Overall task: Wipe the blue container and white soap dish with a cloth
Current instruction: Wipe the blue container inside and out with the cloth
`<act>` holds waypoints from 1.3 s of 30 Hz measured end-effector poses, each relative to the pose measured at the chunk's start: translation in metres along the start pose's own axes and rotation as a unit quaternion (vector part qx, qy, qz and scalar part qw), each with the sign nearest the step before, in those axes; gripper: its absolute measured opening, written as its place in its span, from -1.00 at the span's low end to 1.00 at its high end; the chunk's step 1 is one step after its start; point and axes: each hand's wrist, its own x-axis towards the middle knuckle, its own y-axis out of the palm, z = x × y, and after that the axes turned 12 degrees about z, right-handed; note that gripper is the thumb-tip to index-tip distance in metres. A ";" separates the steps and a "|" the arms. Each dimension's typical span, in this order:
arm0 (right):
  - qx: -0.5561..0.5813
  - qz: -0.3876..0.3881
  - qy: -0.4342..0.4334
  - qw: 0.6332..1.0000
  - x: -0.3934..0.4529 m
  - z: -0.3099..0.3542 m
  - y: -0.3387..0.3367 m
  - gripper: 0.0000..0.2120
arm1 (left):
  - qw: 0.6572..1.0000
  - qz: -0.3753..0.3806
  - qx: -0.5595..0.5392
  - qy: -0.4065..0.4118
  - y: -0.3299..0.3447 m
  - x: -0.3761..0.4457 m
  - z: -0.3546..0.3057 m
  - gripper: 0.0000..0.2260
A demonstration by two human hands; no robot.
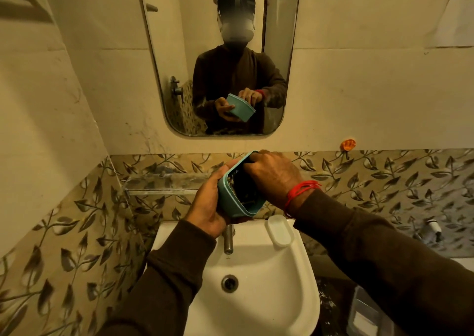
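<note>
My left hand [209, 202] grips the blue container [225, 194] from its left side and underneath, holding it tilted above the back of the sink with the opening facing me. My right hand [272, 174] reaches over the far rim with its fingers pushed inside, pressing a dark patterned cloth [234, 182] against the inner wall. Only a small part of the cloth shows inside the opening. The white soap dish [280, 230] lies on the sink's back right ledge, below my right wrist and untouched.
A white sink [259, 297] with a drain [229, 283] and a metal tap [228, 241] sits under my hands. A glass shelf [164, 182] runs along the tiled wall at left. A mirror [220, 53] hangs above. An orange hook [347, 144] is on the right wall.
</note>
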 end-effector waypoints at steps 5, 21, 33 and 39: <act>-0.011 0.073 -0.016 0.997 -0.004 0.004 0.005 -0.48 | 0.993 -0.025 0.096 0.069 -0.002 -0.003 -0.005 -0.74; 0.238 0.151 -0.162 0.946 -0.024 0.005 -0.013 -0.76 | 0.997 0.038 0.014 0.068 -0.011 -0.008 0.001 -0.63; 0.188 -0.065 0.099 0.975 -0.008 0.009 0.006 -0.72 | 0.999 0.017 -0.001 0.030 0.001 -0.010 0.006 -0.59; 0.281 -0.024 -0.067 0.957 -0.017 0.022 -0.001 -0.65 | 0.998 0.020 -0.034 0.045 -0.009 -0.012 0.004 -0.60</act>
